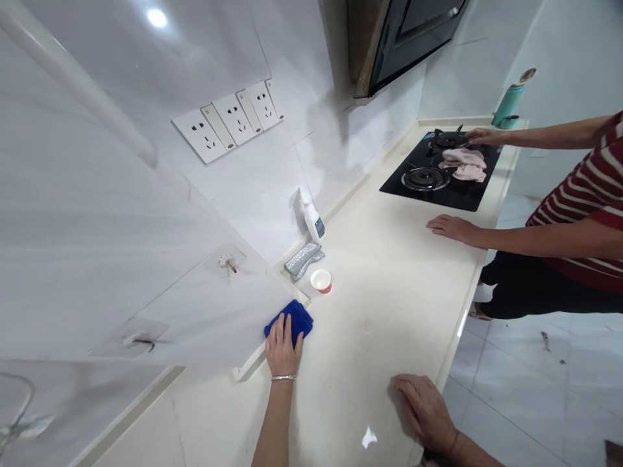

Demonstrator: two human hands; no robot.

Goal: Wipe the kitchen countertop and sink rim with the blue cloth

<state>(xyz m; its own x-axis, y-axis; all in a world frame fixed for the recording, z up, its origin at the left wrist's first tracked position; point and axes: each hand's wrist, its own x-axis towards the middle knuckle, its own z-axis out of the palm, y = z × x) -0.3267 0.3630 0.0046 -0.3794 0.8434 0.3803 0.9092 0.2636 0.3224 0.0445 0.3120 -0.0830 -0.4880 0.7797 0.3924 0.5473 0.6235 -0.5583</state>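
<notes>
A blue cloth point(291, 319) is pressed under the left hand point(281, 347), whose fingers are laid flat and spread over it rather than curled around it. The cloth is seen at the foot of the white wall point(204, 305), where the wall meets the cream surface point(389, 285). A thin bracelet point(283, 377) is worn on the left wrist. The right hand point(424, 408) is rested palm down on the surface near its front edge, open and holding nothing, well apart from the cloth.

Just beyond the cloth a small red cup point(321, 281) is stood on the surface, and a grey sponge point(302, 260) is laid beside it against the wall. A white spray bottle point(310, 217) is stood upright just behind the sponge. A row of sockets point(228, 120) is fixed on the wall above.

Farther along, a black stove point(440, 172) is set into the surface, with a pink cloth point(464, 164) lying on it. Another person in a striped shirt point(591, 194) is seen at the right, one hand point(450, 227) flat on the surface and the other hand point(481, 136) at the stove. A green bottle point(509, 104) is stood in the far corner.
</notes>
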